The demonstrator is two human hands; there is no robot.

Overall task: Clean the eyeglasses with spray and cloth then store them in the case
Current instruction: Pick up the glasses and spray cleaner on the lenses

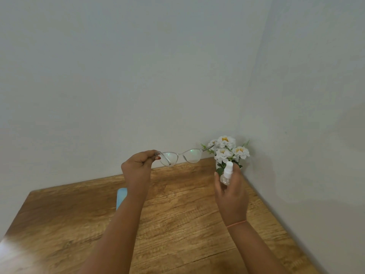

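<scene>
My left hand (139, 165) pinches the left temple of the clear-framed eyeglasses (181, 156) and holds them up above the table's far edge, lenses facing me, arms unfolded. My right hand (231, 192) grips a small clear spray bottle (227, 174) with a white cap, upright, just right of and below the glasses. A light blue object (120, 197), perhaps the case, lies on the wooden table (177, 214), mostly hidden behind my left forearm. No cloth is in view.
White artificial flowers (229, 150) stand in the table's far right corner, right behind the spray bottle. Pale walls close off the back and right sides of the table.
</scene>
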